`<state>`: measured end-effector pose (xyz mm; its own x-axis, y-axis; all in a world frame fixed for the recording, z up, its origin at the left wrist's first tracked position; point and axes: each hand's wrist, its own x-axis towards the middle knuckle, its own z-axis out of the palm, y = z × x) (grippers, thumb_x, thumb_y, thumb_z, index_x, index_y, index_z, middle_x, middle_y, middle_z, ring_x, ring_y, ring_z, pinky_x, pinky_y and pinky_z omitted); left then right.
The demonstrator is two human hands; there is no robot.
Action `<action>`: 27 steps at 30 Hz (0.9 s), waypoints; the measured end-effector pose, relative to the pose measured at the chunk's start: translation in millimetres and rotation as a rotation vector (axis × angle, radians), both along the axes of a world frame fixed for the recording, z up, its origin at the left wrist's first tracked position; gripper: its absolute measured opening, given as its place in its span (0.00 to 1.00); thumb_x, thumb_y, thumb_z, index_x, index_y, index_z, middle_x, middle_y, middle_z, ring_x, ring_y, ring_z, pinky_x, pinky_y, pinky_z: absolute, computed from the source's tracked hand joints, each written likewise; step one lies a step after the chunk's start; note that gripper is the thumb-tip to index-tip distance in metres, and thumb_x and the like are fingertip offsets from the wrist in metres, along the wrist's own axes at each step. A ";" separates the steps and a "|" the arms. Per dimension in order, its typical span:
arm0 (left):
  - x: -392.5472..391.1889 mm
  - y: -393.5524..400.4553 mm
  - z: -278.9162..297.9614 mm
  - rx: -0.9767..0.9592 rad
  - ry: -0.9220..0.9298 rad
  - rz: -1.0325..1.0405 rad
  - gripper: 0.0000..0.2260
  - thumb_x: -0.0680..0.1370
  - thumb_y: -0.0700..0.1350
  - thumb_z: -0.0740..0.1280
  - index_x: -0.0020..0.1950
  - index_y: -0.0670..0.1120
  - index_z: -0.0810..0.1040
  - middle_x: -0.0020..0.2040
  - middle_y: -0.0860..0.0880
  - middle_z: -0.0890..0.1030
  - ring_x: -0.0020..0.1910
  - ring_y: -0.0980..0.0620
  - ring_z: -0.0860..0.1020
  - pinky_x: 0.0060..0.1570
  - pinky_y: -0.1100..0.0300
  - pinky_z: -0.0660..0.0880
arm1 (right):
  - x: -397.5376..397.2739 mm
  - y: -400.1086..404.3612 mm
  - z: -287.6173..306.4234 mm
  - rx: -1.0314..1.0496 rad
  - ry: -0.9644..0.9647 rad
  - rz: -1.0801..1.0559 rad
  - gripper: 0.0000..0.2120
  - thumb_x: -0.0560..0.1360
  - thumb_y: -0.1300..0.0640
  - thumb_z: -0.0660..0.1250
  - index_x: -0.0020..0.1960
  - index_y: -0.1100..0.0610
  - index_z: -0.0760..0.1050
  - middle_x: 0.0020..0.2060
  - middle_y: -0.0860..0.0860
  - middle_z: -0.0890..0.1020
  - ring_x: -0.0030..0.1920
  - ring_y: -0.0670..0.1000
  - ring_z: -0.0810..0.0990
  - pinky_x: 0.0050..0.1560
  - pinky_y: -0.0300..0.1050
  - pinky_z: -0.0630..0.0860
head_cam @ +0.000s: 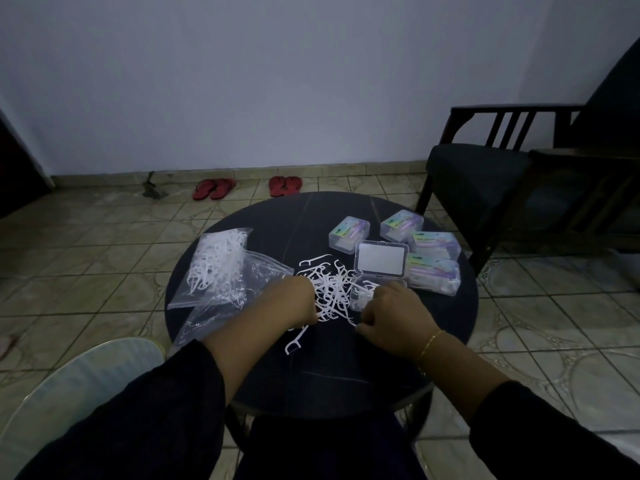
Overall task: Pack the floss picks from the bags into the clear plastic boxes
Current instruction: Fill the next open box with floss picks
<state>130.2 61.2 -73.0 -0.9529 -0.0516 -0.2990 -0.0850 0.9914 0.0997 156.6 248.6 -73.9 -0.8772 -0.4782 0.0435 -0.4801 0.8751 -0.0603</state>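
Round table (346, 368), four closed boxes (349, 233), two bags (221, 268)

We can't read any text here. The closed clear boxes (349, 233) carry colourful label inserts, but their print is too small and blurred; nothing else we see bears lettering.

Materials on and around my dark, smooth table (433, 327).

The table top has a faint sheen. The floss picks (332, 289) are thin white plastic, matt. Two bags (221, 271) are clear, crinkled, glossy film. The open box (379, 268) is clear hard plastic; the closed boxes (433, 268) carry shiny iridescent labels. My sleeves (166, 410) are dark matt cloth, my bracelet (429, 342) thin gold-coloured metal. The floor (104, 244) is glazed tile; the chair (502, 161) is dark wood.
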 end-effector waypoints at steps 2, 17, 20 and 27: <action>1.7 -0.5 -1.3 0.002 0.020 -0.013 0.10 0.71 0.49 0.73 0.49 0.46 0.82 0.47 0.48 0.82 0.47 0.48 0.81 0.52 0.52 0.79 | 2.4 -2.3 -1.6 0.028 -0.020 -0.010 0.16 0.77 0.43 0.61 0.55 0.49 0.81 0.55 0.51 0.76 0.59 0.53 0.70 0.59 0.47 0.66; 12.1 3.0 23.5 0.107 0.158 -0.171 0.10 0.73 0.50 0.70 0.44 0.44 0.82 0.39 0.47 0.83 0.39 0.49 0.81 0.43 0.56 0.78 | 4.9 5.2 -3.4 0.050 -0.129 -0.082 0.15 0.74 0.47 0.65 0.54 0.55 0.80 0.55 0.53 0.76 0.58 0.53 0.71 0.58 0.47 0.70; 5.1 11.9 37.0 0.204 0.225 -0.215 0.07 0.75 0.50 0.70 0.47 0.48 0.82 0.45 0.51 0.84 0.43 0.52 0.81 0.47 0.56 0.78 | 4.8 8.3 -2.4 0.014 -0.122 -0.074 0.13 0.74 0.48 0.66 0.52 0.55 0.80 0.53 0.52 0.77 0.57 0.52 0.71 0.57 0.46 0.71; -15.1 56.0 35.0 0.153 0.341 -0.401 0.10 0.77 0.52 0.67 0.56 0.53 0.83 0.51 0.53 0.83 0.47 0.53 0.79 0.50 0.57 0.76 | 5.8 24.8 -0.4 -0.049 -0.035 -0.079 0.10 0.73 0.49 0.65 0.48 0.53 0.81 0.49 0.51 0.77 0.53 0.52 0.71 0.50 0.42 0.67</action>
